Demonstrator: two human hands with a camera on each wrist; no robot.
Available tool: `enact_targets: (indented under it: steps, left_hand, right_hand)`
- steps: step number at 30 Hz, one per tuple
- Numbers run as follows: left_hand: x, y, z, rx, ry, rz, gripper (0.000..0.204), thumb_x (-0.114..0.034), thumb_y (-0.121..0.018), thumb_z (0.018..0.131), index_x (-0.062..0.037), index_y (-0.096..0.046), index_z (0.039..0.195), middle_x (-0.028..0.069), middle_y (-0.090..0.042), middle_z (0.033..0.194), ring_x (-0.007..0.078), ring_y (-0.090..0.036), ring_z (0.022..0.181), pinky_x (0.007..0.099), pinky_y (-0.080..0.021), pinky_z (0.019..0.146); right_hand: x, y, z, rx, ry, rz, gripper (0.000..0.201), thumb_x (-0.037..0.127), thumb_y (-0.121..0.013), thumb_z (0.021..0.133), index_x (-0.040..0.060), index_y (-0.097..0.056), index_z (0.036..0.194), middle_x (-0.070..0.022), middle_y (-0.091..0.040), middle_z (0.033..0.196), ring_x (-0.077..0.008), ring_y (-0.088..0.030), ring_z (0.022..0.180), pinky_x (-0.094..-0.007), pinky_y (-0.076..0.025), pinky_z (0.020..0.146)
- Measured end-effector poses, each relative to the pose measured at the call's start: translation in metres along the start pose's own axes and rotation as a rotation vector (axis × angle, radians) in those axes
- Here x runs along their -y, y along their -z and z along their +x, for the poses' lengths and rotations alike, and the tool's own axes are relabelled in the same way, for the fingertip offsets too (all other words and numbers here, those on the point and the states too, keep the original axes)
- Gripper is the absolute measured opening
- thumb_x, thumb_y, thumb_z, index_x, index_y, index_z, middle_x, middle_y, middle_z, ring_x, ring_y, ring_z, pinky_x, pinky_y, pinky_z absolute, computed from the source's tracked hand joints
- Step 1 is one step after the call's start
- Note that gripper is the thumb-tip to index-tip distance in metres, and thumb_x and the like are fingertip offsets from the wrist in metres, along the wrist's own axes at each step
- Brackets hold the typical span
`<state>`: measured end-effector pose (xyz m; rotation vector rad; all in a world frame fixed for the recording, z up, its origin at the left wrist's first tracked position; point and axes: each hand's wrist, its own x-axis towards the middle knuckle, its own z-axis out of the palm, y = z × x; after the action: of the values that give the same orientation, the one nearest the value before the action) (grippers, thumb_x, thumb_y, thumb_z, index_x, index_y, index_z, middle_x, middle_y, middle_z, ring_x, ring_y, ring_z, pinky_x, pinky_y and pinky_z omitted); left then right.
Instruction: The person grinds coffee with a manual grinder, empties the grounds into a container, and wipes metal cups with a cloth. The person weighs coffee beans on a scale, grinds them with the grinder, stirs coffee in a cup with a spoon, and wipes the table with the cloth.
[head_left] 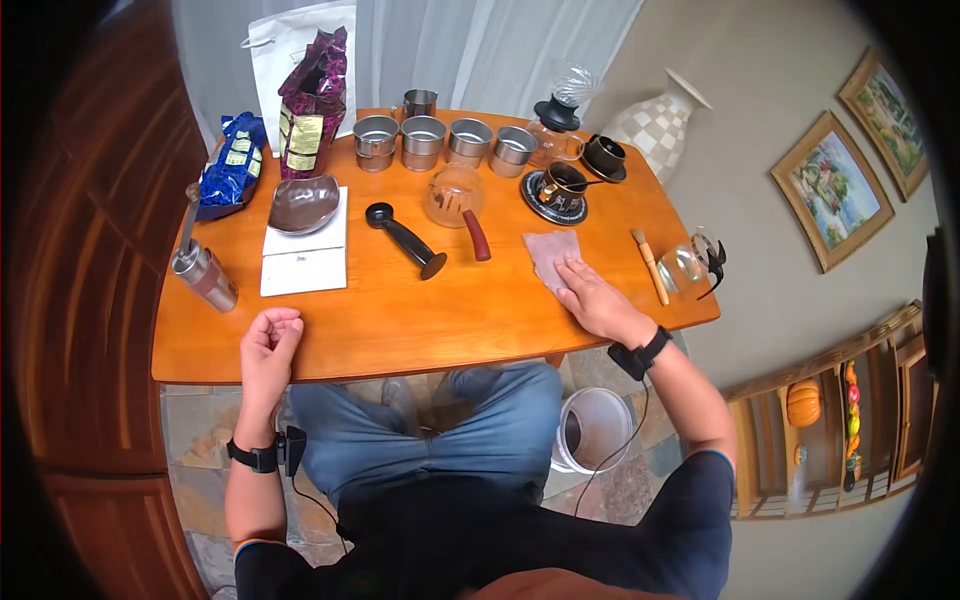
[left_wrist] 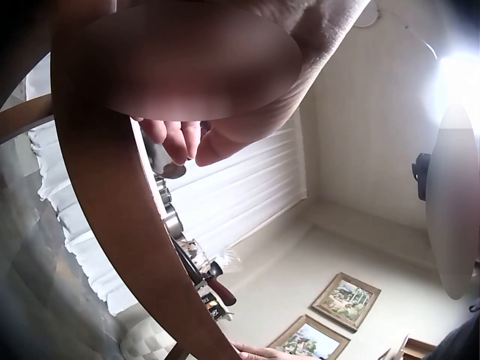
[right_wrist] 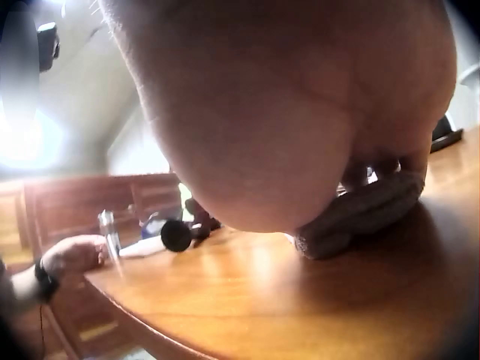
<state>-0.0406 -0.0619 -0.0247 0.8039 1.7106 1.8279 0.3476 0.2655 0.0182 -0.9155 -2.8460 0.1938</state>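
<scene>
In the head view, a pinkish cloth (head_left: 552, 258) lies on the wooden table, and my right hand (head_left: 600, 302) rests on it with fingers extended. The right wrist view shows the cloth (right_wrist: 367, 211) bunched beneath my right hand (right_wrist: 292, 112). My left hand (head_left: 268, 352) is at the table's front edge, fingers loosely curled around nothing, near the hand grinder (head_left: 205, 276) and the white scale (head_left: 304, 270). In the left wrist view my left hand (left_wrist: 232, 90) hangs beside the table edge (left_wrist: 124, 217), its fingertips touching no object.
A brown tray (head_left: 304, 204) sits on the scale. Across the table stand a black scoop (head_left: 405, 240), a red-handled glass vessel (head_left: 455, 195), several metal cups (head_left: 423, 142), a cup on a black coaster (head_left: 563, 183), a brush (head_left: 650, 268) and a glass pot (head_left: 682, 268). A bin (head_left: 598, 425) stands below.
</scene>
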Motion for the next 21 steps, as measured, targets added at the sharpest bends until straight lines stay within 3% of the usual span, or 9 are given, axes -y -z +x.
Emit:
enact_targets:
  steps: [5,8,16,21]
  left_hand:
    - [-0.002,-0.002,-0.006,0.031,-0.025,0.064,0.013,-0.007,-0.066,0.097,-0.0032,-0.064,0.110,-0.0053,-0.061,0.096,0.0016,-0.052,0.085,0.0177,-0.043,0.081]
    - [-0.003,-0.003,-0.007,0.030,-0.039,0.076,0.014,-0.007,-0.068,0.096,-0.0021,-0.065,0.109,-0.0041,-0.063,0.096,0.0029,-0.054,0.086,0.0189,-0.045,0.081]
    - [0.002,-0.003,-0.009,0.020,-0.078,0.128,0.017,-0.008,-0.071,0.093,0.0006,-0.066,0.107,-0.0014,-0.065,0.096,0.0064,-0.056,0.089,0.0220,-0.047,0.084]
    - [-0.002,-0.004,-0.011,0.029,-0.090,0.126,0.015,-0.008,-0.071,0.094,-0.0008,-0.066,0.106,-0.0017,-0.065,0.096,0.0066,-0.056,0.090,0.0222,-0.047,0.085]
  right_hand:
    - [0.031,0.009,0.042,0.201,0.227,-0.162,0.054,0.030,-0.046,0.104,-0.0051,-0.045,0.144,-0.0292,-0.048,0.146,-0.0399,-0.042,0.140,-0.0411,-0.033,0.118]
    - [0.027,0.003,0.077,0.240,0.224,-0.172,0.054,0.029,-0.045,0.103,-0.0072,-0.045,0.144,-0.0298,-0.047,0.146,-0.0397,-0.043,0.140,-0.0411,-0.033,0.118]
    - [0.016,-0.017,0.159,0.192,0.231,-0.288,0.053,0.019,-0.044,0.099,-0.0085,-0.044,0.144,-0.0298,-0.048,0.146,-0.0410,-0.049,0.133,-0.0426,-0.037,0.114]
    - [0.033,-0.016,0.168,0.132,0.214,-0.297,0.046,0.014,-0.047,0.094,-0.0025,-0.055,0.136,-0.0251,-0.060,0.133,-0.0462,-0.057,0.117,-0.0443,-0.045,0.105]
